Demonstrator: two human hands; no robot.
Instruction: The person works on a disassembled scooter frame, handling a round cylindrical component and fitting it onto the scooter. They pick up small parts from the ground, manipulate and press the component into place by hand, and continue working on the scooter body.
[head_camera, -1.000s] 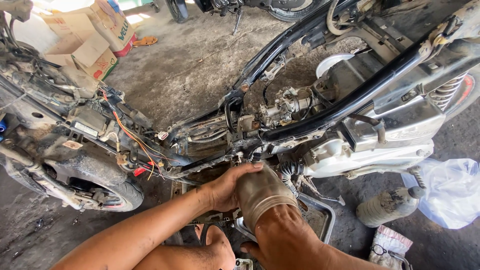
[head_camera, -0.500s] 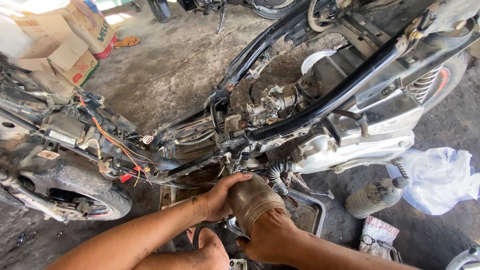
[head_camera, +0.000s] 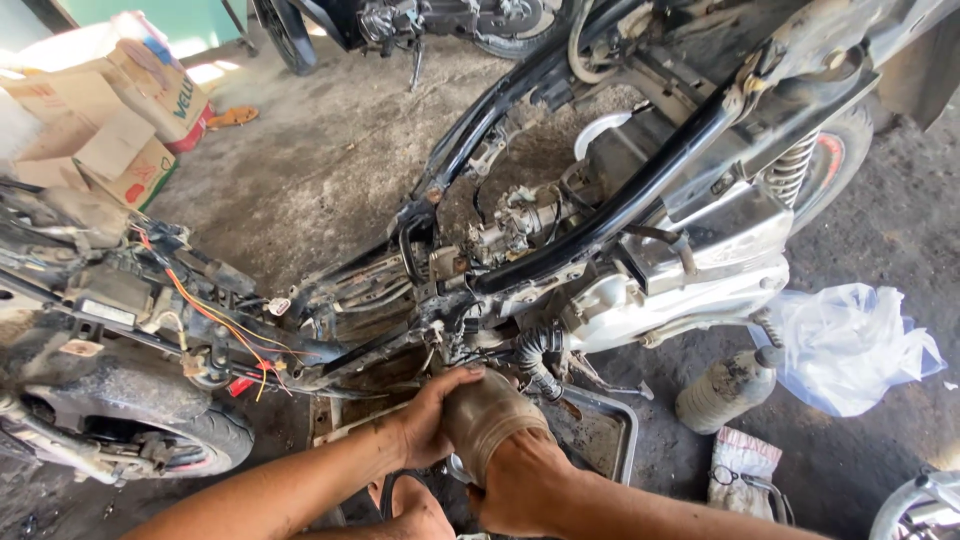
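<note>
Cylinder (head_camera: 487, 418), a dusty brown metal part, is sitting low under the stripped motorcycle frame (head_camera: 600, 215), just above a metal tray (head_camera: 615, 440) on the concrete floor (head_camera: 300, 170). Left hand (head_camera: 432, 415) is curling around its upper left side, thumb lying over the top. Right hand (head_camera: 520, 480) is wrapping the lower end from below, fingers closed on it. A grimy bottle (head_camera: 728, 388) and a clear plastic bag (head_camera: 850, 345) are lying to the right; cardboard boxes (head_camera: 105, 125) are standing far left.
</note>
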